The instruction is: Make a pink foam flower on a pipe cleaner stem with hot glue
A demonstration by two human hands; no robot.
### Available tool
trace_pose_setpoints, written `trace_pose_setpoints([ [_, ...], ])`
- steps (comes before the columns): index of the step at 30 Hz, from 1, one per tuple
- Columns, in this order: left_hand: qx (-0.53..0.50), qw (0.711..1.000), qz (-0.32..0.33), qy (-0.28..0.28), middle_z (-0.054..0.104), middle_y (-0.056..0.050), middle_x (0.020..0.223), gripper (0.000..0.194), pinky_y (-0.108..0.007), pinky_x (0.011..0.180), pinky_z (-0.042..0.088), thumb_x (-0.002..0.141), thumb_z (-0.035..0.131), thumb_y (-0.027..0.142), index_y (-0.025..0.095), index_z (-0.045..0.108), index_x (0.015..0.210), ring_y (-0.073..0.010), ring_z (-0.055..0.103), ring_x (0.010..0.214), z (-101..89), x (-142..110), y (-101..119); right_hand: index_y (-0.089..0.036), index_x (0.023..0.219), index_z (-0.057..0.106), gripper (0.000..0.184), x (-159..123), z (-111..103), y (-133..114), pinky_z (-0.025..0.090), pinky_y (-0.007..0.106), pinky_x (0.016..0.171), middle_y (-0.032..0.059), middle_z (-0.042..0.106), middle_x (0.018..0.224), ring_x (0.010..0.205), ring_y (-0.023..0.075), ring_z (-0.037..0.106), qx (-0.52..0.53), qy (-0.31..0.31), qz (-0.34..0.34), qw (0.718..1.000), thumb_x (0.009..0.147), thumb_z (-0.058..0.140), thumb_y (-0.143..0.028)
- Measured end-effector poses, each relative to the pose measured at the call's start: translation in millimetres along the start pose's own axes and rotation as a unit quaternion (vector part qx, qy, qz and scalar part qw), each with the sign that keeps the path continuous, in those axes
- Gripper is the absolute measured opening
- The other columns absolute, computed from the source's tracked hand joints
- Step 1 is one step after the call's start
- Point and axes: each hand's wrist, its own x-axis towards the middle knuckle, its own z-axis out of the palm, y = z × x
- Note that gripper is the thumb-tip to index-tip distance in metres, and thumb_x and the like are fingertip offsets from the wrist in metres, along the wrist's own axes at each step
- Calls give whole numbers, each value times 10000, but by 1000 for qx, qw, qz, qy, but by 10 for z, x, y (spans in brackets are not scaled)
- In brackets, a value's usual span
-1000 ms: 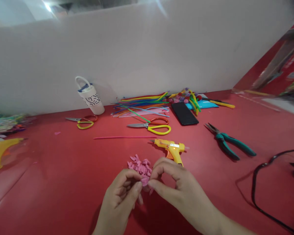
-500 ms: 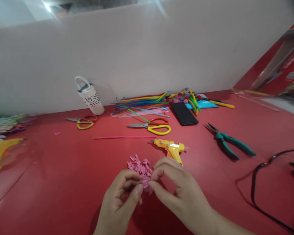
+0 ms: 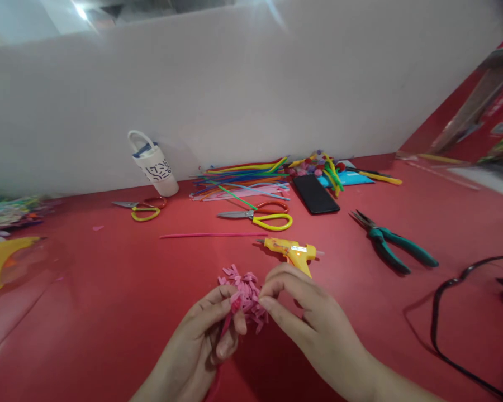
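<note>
My left hand (image 3: 205, 326) is closed round a dark pink stem, apparently a pipe cleaner (image 3: 225, 326). Its top end carries a small pink and red tuft (image 3: 236, 303) between my thumb and forefinger. Behind that tuft lies a heap of thin pink strips (image 3: 245, 286) on the table. At the heap's right edge, my right hand (image 3: 305, 312) has thumb and forefinger pinched together; what sits between the tips is too small to make out. Just beyond my right hand rests a yellow glue gun (image 3: 293, 249), its handle partly hidden by the fingers.
Scissors (image 3: 272, 219) and a pink stick (image 3: 213, 235) lie ahead on the red table (image 3: 109, 312). Pliers (image 3: 388, 240) and a black cable (image 3: 433, 312) are to the right. Farther back are a phone (image 3: 316, 194), coloured pipe cleaners (image 3: 238, 181), more scissors (image 3: 145, 209) and a white cup (image 3: 157, 170).
My left hand has turned, so the stem and its tuft now show. My right fingertips have separated from my left ones and sit slightly higher, beside the pink heap.
</note>
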Motion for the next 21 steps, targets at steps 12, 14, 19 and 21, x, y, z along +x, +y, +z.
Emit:
trace_pose_setpoints([
  [12,-2,1000,19,15,608,-5,590,121,-116,389,308,800,581,167,115,609,694,-8,389,390,-69,37,29,-211,729,468,143,92,-156,119,398,260,650,-1,529,747,698,147,516,-95,69,-32,993,867,440,-180],
  [14,-5,1000,24,14,605,-4,592,117,-118,396,308,798,583,169,118,604,695,-8,381,393,-79,42,45,-210,738,467,150,114,-189,128,403,262,654,4,527,761,706,149,527,-90,78,-17,993,877,414,-194],
  [19,1,998,44,34,609,-4,585,75,-122,387,294,789,590,170,122,609,734,-12,380,391,-111,90,75,-207,700,497,122,147,-190,120,416,260,643,5,545,741,693,149,521,-30,75,37,996,809,448,-180],
  [21,5,998,49,48,607,-1,579,76,-118,372,277,779,601,173,118,610,727,-9,371,382,-124,114,80,-202,689,511,113,152,-178,115,416,257,627,3,539,719,681,146,512,5,77,54,996,787,457,-186],
])
